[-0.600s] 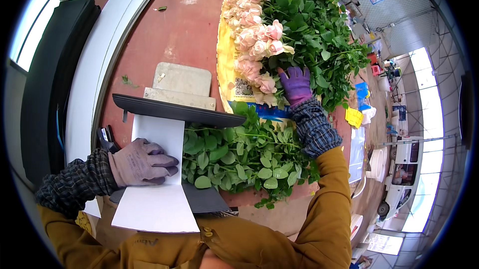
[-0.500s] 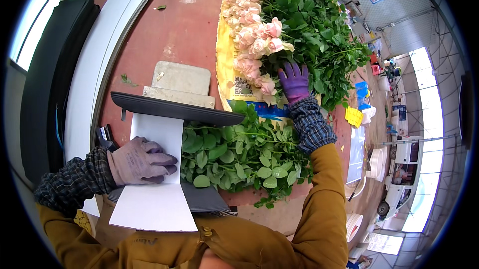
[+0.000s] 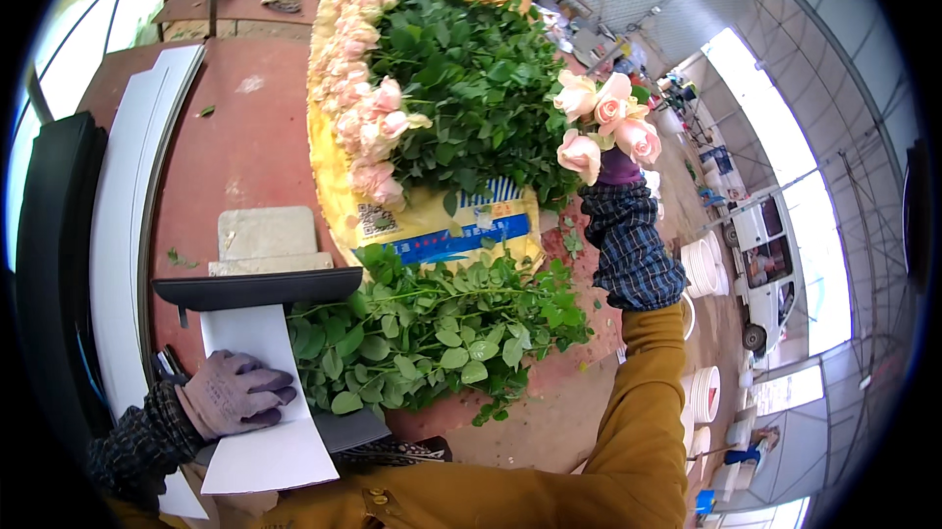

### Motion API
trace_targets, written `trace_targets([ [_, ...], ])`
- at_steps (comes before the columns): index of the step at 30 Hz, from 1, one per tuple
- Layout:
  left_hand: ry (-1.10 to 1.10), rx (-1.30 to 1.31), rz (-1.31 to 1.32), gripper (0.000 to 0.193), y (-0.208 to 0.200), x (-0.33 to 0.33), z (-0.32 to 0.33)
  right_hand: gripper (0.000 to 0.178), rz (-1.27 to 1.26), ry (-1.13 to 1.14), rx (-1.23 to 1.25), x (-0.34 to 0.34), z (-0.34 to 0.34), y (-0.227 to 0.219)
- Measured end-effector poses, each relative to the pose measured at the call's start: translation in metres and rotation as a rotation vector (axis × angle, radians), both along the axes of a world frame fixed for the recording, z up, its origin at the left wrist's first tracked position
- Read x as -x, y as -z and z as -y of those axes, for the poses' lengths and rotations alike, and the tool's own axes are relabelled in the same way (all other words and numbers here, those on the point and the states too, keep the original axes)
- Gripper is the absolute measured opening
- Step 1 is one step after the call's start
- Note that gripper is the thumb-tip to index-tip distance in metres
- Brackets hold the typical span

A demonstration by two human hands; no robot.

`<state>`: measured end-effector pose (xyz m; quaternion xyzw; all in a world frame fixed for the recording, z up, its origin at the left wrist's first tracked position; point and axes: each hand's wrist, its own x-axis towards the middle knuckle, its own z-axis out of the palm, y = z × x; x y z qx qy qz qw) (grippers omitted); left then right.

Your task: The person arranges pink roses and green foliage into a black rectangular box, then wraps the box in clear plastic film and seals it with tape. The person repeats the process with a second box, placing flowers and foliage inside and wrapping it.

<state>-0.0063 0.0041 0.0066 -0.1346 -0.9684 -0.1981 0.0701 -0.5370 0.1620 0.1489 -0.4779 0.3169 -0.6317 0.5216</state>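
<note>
Two heaps cover your red table (image 3: 245,151): pink roses on yellow paper (image 3: 432,230), and below it leafy stems (image 3: 432,333) beside a black tray (image 3: 257,289). Your right hand (image 3: 620,168) is closed around a few roses (image 3: 603,122), raised off the pile's right edge. Your left hand (image 3: 234,394) lies flat, fingers spread, on white paper (image 3: 260,431).

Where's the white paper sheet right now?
Head view, lower left: the white sheet lies under the left hand, just below the dark tray and left of the leafy stems.
</note>
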Motion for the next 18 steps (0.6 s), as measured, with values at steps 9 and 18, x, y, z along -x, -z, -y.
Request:
trace_targets([
  [9, 0.009, 0.054, -0.047, 0.033, 0.016, 0.0, -0.001, 0.043, -0.643, 1.677, 0.36, 0.012, -0.122, -0.085],
  [18, 0.067, -0.11, -0.024, 0.026, -0.003, 0.006, -0.007, 0.049, -1.149, 2.3, 0.471, -0.054, -0.255, -0.174],
])
